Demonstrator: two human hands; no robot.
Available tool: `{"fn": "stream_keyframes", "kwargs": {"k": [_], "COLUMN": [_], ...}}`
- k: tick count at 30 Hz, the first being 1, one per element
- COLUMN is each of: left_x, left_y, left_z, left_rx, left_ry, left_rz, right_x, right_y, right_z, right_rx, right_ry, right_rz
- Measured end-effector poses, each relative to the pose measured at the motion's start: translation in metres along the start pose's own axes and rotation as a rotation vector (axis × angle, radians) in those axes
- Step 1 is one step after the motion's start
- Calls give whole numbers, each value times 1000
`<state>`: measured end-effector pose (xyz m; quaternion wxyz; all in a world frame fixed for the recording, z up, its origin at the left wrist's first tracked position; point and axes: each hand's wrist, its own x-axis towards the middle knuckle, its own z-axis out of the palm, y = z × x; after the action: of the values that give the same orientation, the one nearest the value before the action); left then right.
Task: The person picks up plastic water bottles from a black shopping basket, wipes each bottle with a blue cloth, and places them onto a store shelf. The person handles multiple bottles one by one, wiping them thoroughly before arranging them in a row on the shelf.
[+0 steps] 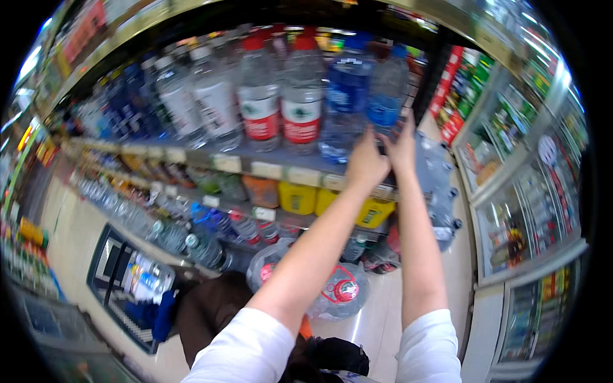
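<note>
Both arms reach forward to the right end of a store shelf [292, 168]. My left hand [368, 160] and my right hand [401, 146] are close together at the base of a clear plastic water bottle with a blue label and blue cap [384, 98]. The fingertips touch or nearly touch its lower part; the grip is partly hidden and blurred. Left of it stands a larger blue-labelled bottle [347, 98]. Further left are red-capped bottles with white and red labels [301, 115], then white-labelled bottles [215, 107].
Yellow cartons [297, 197] sit on the shelf below. Large water jugs with red handles [341, 289] stand on the floor. A dark-rimmed basket [98, 258] holding goods is at lower left. Glass-door coolers [519, 215] line the right side. A person's dark-clothed leg or knee [215, 301] shows below.
</note>
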<state>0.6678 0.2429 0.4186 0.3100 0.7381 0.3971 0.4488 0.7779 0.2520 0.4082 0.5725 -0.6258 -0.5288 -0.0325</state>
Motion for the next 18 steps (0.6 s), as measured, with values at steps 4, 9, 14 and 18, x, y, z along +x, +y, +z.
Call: {"fn": "stream_keyframes", "kwargs": {"k": [4, 9, 14, 18], "left_x": [-11, -68, -177, -266], "left_y": [34, 49, -40, -125], "left_z": [-15, -39, -147, -309], "left_rx": [-135, -368, 43, 482], "left_ry": [-163, -69, -303, 88], "left_rz": [-152, 402, 527, -250], "right_x": [11, 29, 8, -52], "right_y": [44, 76, 3, -44], "right_z": [-11, -46, -39, -55], "right_rx": [-147, -88, -172, 192], "right_ry": [-62, 95, 437, 395], "right_rz": [-191, -98, -279, -519]}}
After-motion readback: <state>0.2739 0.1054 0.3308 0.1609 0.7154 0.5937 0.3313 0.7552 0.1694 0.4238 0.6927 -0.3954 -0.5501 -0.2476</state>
